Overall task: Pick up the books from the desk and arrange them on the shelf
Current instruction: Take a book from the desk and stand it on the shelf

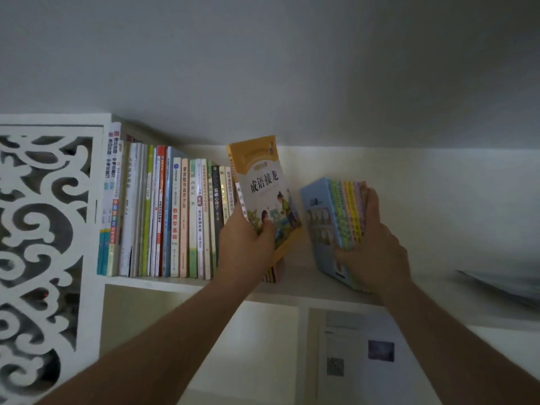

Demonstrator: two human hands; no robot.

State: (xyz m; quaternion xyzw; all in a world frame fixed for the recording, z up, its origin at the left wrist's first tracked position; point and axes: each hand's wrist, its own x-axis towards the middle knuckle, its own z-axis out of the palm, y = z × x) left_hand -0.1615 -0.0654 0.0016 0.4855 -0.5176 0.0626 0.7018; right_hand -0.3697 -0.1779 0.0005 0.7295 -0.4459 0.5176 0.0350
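Note:
My left hand (247, 244) grips a yellow book (263, 182) with a children's picture on its cover, thumb across the cover. The book leans to the left against the end of a row of upright books (163, 211) on the white shelf (298, 273). My right hand (372, 244) holds a bundle of thin pastel books (327, 217), blue cover outermost, standing tilted on the shelf board to the right. A gap of bare shelf separates the two.
A white carved fretwork panel (43, 229) closes the shelf's left side. Below the board are open compartments, one with a printed sheet (359, 352). Blurred papers (502, 285) lie at the far right of the shelf. The plain wall rises above.

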